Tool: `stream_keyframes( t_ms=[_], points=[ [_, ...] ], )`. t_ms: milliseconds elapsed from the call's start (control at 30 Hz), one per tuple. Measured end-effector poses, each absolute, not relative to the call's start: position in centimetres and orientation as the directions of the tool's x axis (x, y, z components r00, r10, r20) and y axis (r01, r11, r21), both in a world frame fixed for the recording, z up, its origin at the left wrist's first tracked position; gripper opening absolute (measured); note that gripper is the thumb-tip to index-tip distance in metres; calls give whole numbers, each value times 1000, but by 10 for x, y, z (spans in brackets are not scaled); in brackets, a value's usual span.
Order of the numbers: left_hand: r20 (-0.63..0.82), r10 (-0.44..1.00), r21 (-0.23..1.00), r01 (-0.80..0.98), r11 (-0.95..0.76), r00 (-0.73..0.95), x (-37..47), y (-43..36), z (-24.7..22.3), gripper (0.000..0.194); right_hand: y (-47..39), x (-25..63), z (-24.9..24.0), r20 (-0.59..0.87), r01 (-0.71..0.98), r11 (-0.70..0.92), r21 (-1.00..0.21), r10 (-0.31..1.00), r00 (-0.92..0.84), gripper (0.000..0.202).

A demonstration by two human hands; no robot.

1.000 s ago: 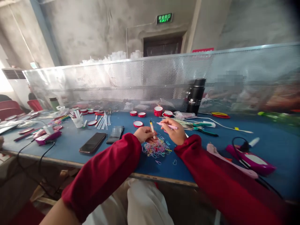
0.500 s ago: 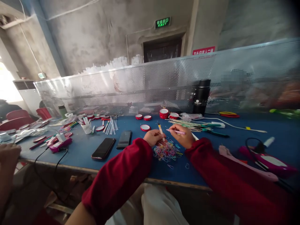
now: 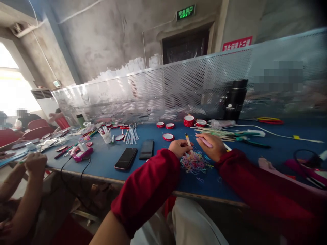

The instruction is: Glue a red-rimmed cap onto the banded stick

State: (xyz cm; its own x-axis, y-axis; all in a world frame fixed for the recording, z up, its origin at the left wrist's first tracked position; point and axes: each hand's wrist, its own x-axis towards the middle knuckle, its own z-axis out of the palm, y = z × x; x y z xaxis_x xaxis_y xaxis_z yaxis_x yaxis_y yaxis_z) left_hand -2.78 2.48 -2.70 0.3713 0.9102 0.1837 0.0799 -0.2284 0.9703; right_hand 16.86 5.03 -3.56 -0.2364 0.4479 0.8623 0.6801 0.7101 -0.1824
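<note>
Above a loose heap of small multicoloured loops point(image 3: 195, 162) near the bench's front edge, the left hand point(image 3: 179, 148) pinched a pale, dark-tipped stick point(image 3: 188, 140) upright, seemingly to present its tip; the right hand point(image 3: 212, 147) gripped a slim pink tool point(image 3: 205, 141), probably for fine control.

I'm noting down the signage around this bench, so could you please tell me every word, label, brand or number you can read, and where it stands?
"安全出口", top line of the green sign above the doorway
"EXIT", the line below it
Red sign behind the mesh screen: too blurred to read
Black bottle: white marking too small to read
</note>
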Motion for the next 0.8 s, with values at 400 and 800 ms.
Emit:
stream_keyframes(
  t_ms=[400, 800],
  points=[
    [90, 923, 952, 239, -190, 375, -34, 21, -22, 17, 28, 136, -4, 588, 398, 503, -767, 799, 123, 18],
    [128, 924, 943, 243, -226, 360, -35, 18, -22, 31, 31, 148, -14, 580, 265, 574, -775, 812, -64, 16]
  ],
)
